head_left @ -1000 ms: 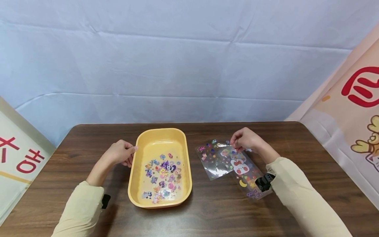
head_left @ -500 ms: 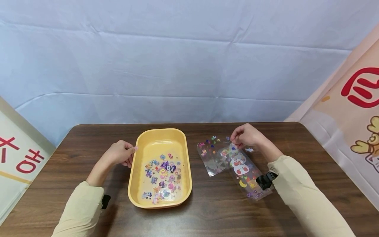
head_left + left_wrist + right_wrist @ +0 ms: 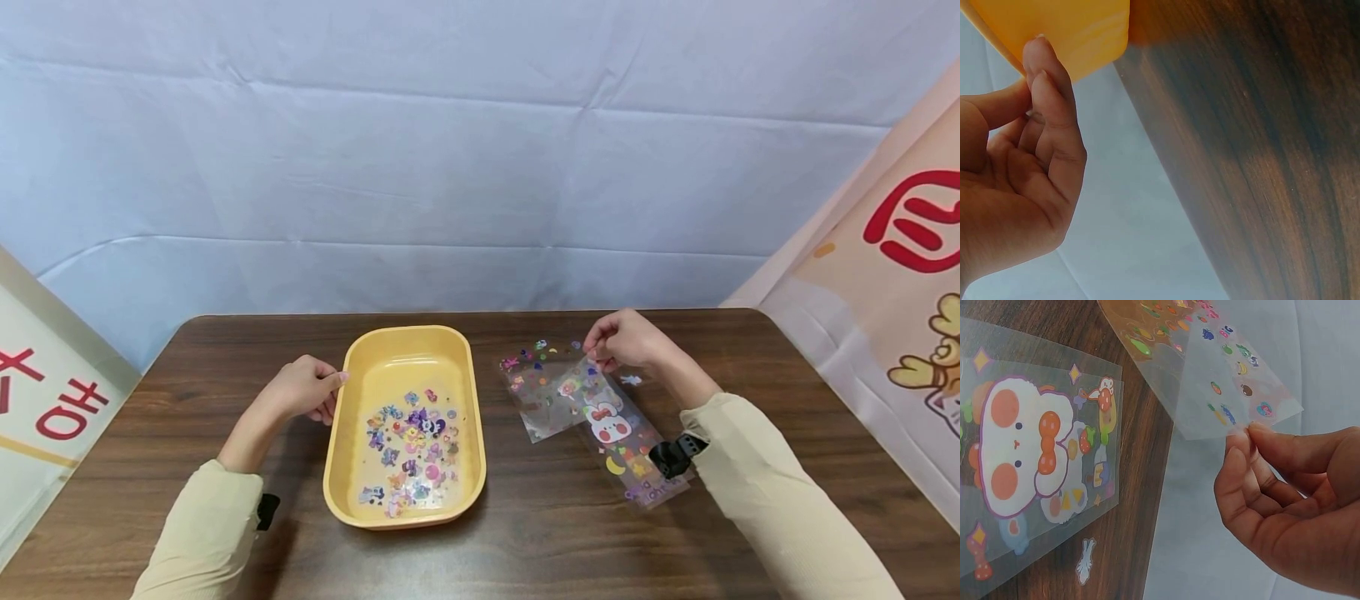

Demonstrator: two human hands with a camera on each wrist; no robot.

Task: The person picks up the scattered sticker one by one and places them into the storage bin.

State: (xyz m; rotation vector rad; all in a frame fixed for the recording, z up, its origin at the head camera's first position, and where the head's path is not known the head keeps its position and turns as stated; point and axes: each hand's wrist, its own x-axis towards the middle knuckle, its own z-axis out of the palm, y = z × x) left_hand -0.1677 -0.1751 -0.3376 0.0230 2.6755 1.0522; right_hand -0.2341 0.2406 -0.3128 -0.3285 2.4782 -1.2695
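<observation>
Plastic sticker sheet (image 3: 551, 396): pinches its corner between thumb and fingers of the right hand (image 3: 624, 340), over the table (image 3: 525, 542), beside a rabbit-printed sheet (image 3: 611, 427). Grips, with the left hand's (image 3: 306, 387) fingers, a yellow tray's (image 3: 406, 353) rim; holds colourful stickers (image 3: 411, 467) inside.

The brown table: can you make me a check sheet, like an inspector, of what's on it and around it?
Surface: brown wood-grain table, far corners rounded.
Job's things: yellow rounded-rectangle tray with colourful character stickers inside; clear plastic sheet dotted with small colourful pictures; flat clear plastic piece with a white rabbit face.
Clutter: one small pale blue-white sticker by itself on the table, near the rabbit piece.
Hands: left hand pinches the tray's left rim; right hand pinches a corner of the dotted sheet.
Cables: nothing seen.
Surroundings: pale blue-white cloth behind; printed banners with red markings at both sides.
</observation>
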